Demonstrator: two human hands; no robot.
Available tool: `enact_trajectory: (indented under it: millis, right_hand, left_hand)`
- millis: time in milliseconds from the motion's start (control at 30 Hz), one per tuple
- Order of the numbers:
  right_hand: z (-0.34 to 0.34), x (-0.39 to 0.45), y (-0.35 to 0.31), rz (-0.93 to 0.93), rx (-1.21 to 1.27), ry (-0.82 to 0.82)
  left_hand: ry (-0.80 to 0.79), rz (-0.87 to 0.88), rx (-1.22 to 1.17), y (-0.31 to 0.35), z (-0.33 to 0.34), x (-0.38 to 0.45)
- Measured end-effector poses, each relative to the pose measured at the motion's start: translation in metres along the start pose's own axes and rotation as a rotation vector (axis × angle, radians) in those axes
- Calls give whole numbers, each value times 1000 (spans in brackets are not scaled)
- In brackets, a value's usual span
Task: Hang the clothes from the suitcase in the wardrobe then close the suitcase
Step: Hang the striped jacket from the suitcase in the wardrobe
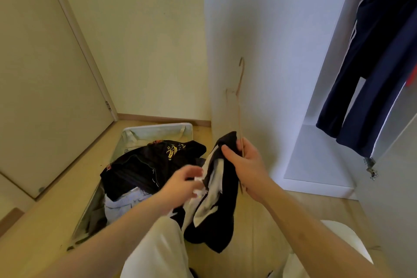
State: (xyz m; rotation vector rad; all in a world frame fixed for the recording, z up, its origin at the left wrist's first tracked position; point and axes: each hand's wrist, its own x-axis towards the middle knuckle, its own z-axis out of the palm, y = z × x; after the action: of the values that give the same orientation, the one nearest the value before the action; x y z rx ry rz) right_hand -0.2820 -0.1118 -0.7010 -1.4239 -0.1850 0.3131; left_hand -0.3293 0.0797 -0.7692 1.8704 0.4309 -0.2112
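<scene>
Evidently the hanging step is underway: the right hand (244, 162) grips a black-and-white garment (216, 201) together with a thin wire hanger (241, 106), while the left hand (182, 184) pinches its white edge. Next, the hanger needs threading through it. The open suitcase (135, 135) on the floor holds more dark clothes (144, 165); navy trousers (372, 74) hang in the wardrobe (316, 156).
</scene>
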Motion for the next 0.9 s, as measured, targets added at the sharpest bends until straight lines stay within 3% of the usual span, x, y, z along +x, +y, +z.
enact_trajectory:
  millis: [100, 200, 267, 333, 400, 467, 600, 700, 900]
  right_hand:
    - [7, 2, -7, -42, -32, 23]
    - [9, -1, -11, -67, -97, 46]
    - [6, -5, -15, -96, -132, 79]
    - [0, -10, -16, -123, -162, 127]
    - [-9, -15, -15, -135, -218, 179]
    - [-19, -19, -11, -143, -268, 232]
    - [-43, -26, 8, -77, -285, 226]
    - [-59, -30, 30, 40, -328, 181]
    - [-87, -41, 51, 192, -581, 136]
  left_hand:
    - [-131, -20, 208, -32, 28, -19]
    - [49, -24, 208, -49, 40, -27]
    - [61, -181, 101, -43, 44, -34]
    - [-63, -348, -26, -31, 45, -43]
    - [-128, -383, -140, -30, 45, -40]
    - [-37, -315, -307, -31, 38, -31]
    - [197, -359, -685, -20, 4, -13]
    - [177, -291, -600, -18, -16, -9]
    - [96, 44, -55, -28, -34, -13]
